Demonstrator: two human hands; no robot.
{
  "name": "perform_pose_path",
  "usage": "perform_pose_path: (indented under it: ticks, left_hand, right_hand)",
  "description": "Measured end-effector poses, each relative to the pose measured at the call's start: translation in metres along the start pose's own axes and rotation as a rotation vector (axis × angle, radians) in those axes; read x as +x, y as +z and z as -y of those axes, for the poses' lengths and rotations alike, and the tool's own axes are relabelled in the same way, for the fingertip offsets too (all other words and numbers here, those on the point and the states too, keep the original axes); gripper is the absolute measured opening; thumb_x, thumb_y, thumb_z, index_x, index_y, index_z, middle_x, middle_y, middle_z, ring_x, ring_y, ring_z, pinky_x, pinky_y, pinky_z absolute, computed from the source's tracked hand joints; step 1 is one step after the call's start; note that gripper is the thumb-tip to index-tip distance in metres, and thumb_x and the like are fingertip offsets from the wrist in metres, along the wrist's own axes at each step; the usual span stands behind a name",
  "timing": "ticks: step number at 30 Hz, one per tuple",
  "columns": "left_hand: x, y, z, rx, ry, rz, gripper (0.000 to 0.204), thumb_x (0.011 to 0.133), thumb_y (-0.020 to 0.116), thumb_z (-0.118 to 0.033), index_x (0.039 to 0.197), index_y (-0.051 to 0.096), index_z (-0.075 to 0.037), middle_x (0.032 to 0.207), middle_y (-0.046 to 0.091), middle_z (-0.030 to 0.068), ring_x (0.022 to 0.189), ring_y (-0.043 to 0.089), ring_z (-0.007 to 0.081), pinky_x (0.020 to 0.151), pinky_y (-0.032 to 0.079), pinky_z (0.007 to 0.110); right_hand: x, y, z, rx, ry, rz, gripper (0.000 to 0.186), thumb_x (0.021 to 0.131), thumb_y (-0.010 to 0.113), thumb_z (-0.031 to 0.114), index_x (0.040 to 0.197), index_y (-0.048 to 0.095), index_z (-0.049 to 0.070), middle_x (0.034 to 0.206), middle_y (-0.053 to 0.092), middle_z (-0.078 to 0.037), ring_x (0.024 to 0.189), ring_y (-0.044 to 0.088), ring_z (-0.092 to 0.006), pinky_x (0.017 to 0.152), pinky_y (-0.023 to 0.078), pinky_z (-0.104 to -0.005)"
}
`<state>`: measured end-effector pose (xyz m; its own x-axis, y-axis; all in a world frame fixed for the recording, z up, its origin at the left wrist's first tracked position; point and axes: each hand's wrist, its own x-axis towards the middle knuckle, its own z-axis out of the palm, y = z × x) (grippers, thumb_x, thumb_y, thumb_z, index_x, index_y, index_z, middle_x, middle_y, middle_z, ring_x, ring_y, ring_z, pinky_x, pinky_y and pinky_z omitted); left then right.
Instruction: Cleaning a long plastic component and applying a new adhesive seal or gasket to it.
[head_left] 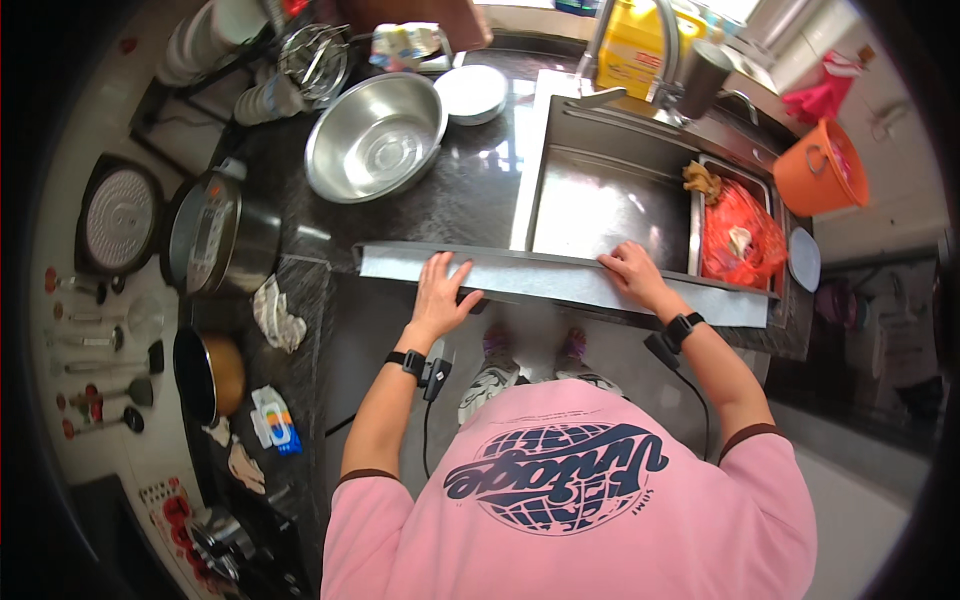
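A long, narrow strip with a pale bluish-white face and a dark grey upper edge runs along the counter's front, just before the sink. My left hand rests on its left part, fingers spread and thumb pointing aside. Farther right, my right hand grips the strip's upper edge with curled fingers, beside the basin. Inside the sink's right end sits a metal tray holding a red plastic bag. A crumpled brown cloth lies at its corner.
A big steel bowl and a white bowl stand behind the strip, left of the sink. An orange bucket is at right, a yellow jug behind the faucet. On the left counter are a cooker, cloth and wipes pack.
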<state>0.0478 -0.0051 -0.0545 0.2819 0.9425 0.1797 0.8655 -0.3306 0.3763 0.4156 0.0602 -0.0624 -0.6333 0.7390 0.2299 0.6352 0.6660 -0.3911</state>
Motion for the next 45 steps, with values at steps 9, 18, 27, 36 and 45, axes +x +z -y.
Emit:
perform_pose_path:
  ticks: [9, 18, 27, 36, 45]
  left_hand:
    - [-0.001, 0.003, -0.003, 0.074, 0.039, 0.088, 0.059, 0.072, 0.063, -0.035, 0.123, 0.046, -0.012, 0.127, 0.032, 0.0223, 0.121, 0.027, 0.0384, 0.101, 0.019, 0.048]
    - [0.002, 0.000, -0.009, 0.071, 0.060, 0.144, 0.058, 0.074, 0.062, -0.030, 0.125, 0.043, -0.011, 0.128, 0.031, 0.0218, 0.121, 0.027, 0.0384, 0.101, 0.020, 0.048]
    - [0.006, 0.000, -0.018, 0.087, 0.079, 0.132, 0.054, 0.074, 0.062, -0.028, 0.122, 0.045, -0.008, 0.125, 0.032, 0.0216, 0.117, 0.030, 0.0390, 0.098, 0.025, 0.047]
    - [0.006, 0.002, -0.021, 0.071, 0.044, 0.158, 0.052, 0.075, 0.061, -0.025, 0.122, 0.045, -0.008, 0.125, 0.031, 0.0215, 0.120, 0.027, 0.0392, 0.099, 0.025, 0.045]
    - [0.008, 0.001, -0.025, 0.047, 0.022, 0.167, 0.054, 0.074, 0.062, -0.027, 0.122, 0.045, -0.007, 0.124, 0.031, 0.0227, 0.118, 0.029, 0.0401, 0.098, 0.026, 0.046]
  right_hand:
    - [-0.062, 0.000, 0.044, 0.060, 0.113, -0.087, 0.035, 0.078, 0.056, 0.019, 0.110, 0.051, 0.006, 0.107, 0.049, -0.015, 0.101, 0.044, -0.0304, 0.087, 0.033, -0.0416]
    - [-0.134, -0.020, 0.003, -0.172, 0.403, -0.167, 0.033, 0.083, 0.051, 0.021, 0.111, 0.051, 0.005, 0.119, 0.046, -0.014, 0.111, 0.041, -0.0293, 0.094, 0.028, -0.0413]
    - [-0.232, -0.065, -0.067, -0.499, 0.733, -0.456, 0.034, 0.079, 0.056, 0.023, 0.107, 0.054, 0.003, 0.109, 0.051, -0.016, 0.106, 0.043, -0.0315, 0.090, 0.031, -0.0422]
    - [-0.266, -0.083, -0.116, -0.341, 1.448, -0.481, 0.030, 0.069, 0.066, 0.025, 0.090, 0.058, 0.005, 0.092, 0.055, -0.015, 0.093, 0.048, -0.0347, 0.080, 0.038, -0.0445]
    - [-0.271, -0.082, -0.123, -0.554, 1.222, -0.645, 0.031, 0.069, 0.066, 0.024, 0.088, 0.048, 0.006, 0.088, 0.051, -0.013, 0.088, 0.047, -0.0326, 0.076, 0.036, -0.0428]
